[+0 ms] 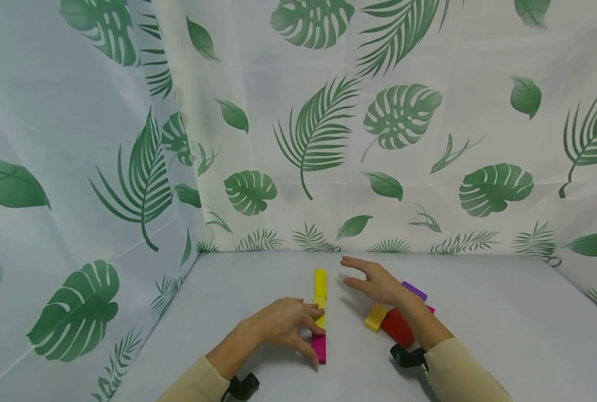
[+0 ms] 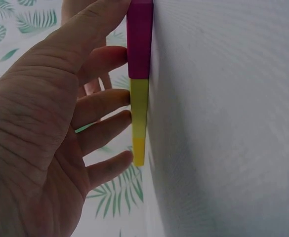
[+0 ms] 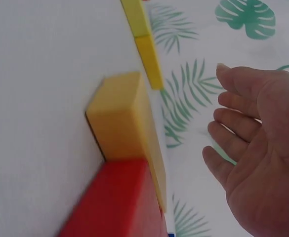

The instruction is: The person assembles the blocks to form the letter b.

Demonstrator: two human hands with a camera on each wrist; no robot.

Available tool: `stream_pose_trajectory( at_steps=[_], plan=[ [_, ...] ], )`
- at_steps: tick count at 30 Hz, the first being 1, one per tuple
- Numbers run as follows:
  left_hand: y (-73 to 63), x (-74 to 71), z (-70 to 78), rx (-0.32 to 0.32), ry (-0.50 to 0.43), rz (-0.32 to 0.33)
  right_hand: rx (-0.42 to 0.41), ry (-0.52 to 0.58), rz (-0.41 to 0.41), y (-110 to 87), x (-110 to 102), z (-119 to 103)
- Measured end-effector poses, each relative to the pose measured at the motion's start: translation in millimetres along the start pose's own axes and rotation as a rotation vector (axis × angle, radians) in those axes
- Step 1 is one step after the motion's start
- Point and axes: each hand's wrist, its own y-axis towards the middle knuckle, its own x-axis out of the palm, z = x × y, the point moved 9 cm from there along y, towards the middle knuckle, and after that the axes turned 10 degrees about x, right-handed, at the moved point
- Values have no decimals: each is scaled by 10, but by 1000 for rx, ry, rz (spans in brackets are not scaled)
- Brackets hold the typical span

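A straight row on the tabletop holds a magenta block point(image 1: 319, 350) at the near end, a pale yellow block point(image 1: 320, 302) in the middle and a deeper yellow block point(image 1: 320, 282) at the far end. Over the near part of this row is my left hand point(image 1: 283, 321), its fingers spread. In the left wrist view its thumb and fingertips touch or nearly touch the tops of the magenta block point(image 2: 139, 42) and the yellow ones. My right hand point(image 1: 379, 285) hovers right of the row's far end, fingers extended, holding nothing.
Beneath the right forearm lies a loose cluster: an orange-yellow block point(image 1: 376, 317), a red block point(image 1: 398, 328), a purple block point(image 1: 414, 290) and a partly hidden magenta piece point(image 1: 431, 309). A leaf-patterned curtain point(image 1: 318, 218) borders the table at the back and sides.
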Motion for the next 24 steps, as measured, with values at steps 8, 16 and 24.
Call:
stream_pose_trajectory(
  at_steps=[8,16,24],
  plan=[
    [6,10,6,-17,10,-16,22,-23,-2,-115,-195,141],
    [3,1,22,-5,19,-15,72,-2,-39,-152,-359,320],
    [-10,16,7,-6,30,-19,86,42,-65,-230,-458,351]
  ],
)
